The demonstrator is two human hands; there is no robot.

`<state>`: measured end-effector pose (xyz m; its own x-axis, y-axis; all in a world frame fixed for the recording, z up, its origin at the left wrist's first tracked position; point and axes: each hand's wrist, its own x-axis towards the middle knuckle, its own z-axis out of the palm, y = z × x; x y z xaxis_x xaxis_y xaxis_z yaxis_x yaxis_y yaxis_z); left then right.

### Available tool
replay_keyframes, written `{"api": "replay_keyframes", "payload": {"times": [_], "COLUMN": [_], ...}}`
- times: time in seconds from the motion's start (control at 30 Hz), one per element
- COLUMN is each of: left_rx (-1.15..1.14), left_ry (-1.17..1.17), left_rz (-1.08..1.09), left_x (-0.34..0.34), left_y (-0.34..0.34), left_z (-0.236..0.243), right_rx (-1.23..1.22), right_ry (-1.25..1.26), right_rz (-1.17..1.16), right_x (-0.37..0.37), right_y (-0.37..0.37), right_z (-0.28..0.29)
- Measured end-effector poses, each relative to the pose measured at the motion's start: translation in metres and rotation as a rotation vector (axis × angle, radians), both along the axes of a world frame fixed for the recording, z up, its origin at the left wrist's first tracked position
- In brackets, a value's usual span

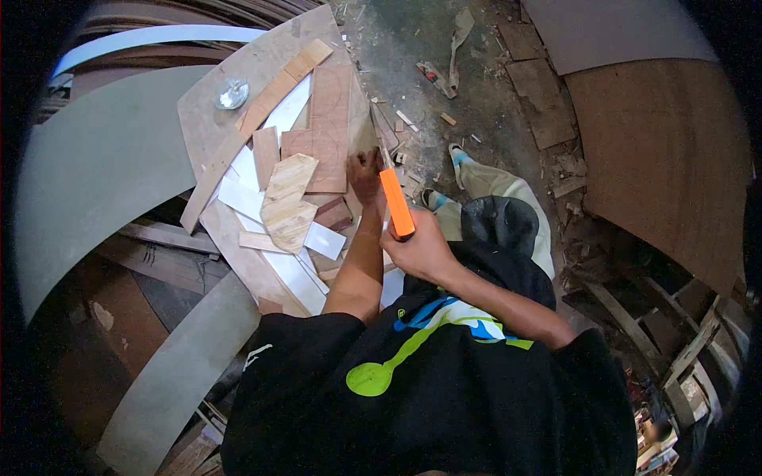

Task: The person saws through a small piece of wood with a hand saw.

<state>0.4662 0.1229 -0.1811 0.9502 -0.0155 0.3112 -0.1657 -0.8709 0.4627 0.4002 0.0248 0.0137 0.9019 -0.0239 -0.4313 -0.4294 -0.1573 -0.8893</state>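
Observation:
My right hand [421, 247] is closed around a tool with a bright orange handle [396, 202] and a narrow blade. The blade points away from me along the table's right edge, and I cannot tell whether it is a saw or a knife. Just left of it, my left hand [366, 176] has its fingers bent over a thin wooden board [361, 119] at that edge. Part of the board is hidden under the hand. Beside it lie a reddish wood panel [330, 103], a patterned light wood piece [289, 198] and a small white piece [325, 240].
A long wooden strip [270, 99] crosses the worktable [198, 99], near a shiny round dish [232, 94]. Wood scraps and a red-tipped tool [435, 78] litter the floor [389, 47]. Large sheets [659, 159] lean at the right. A grey-green curved panel [111, 151] stands left.

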Motion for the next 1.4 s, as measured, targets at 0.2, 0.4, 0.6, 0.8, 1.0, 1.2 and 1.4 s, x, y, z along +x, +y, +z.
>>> {"api": "replay_keyframes", "payload": {"times": [0.2,0.4,0.6,0.8,1.0,1.2,1.4], "left_rx": [0.036,0.037,0.19,-0.001,0.087,0.048,0.113], "left_ry": [0.01,0.068,0.003,0.024,-0.001,0.026,0.024], "left_rz": [-0.031,-0.073,-0.057,-0.015,0.016,-0.002,-0.02], "left_x": [0.001,0.002,0.002,0.006,0.001,0.001,0.001], "left_y": [-0.007,-0.011,0.002,-0.006,0.005,0.001,0.002], "left_z": [0.014,0.02,-0.026,0.003,-0.022,-0.026,-0.03], "right_rx": [-0.006,0.014,-0.023,-0.014,0.008,0.007,-0.013], "right_ry": [-0.007,-0.008,-0.042,-0.02,-0.026,-0.054,-0.039], "right_rz": [-0.043,-0.075,-0.026,-0.015,-0.039,-0.049,-0.074], "right_x": [0.004,0.003,0.007,0.004,0.003,0.0,0.004], "right_y": [-0.005,-0.006,0.001,0.002,0.004,-0.005,0.001], "right_z": [0.001,-0.001,-0.015,-0.015,-0.006,-0.003,-0.011]}}
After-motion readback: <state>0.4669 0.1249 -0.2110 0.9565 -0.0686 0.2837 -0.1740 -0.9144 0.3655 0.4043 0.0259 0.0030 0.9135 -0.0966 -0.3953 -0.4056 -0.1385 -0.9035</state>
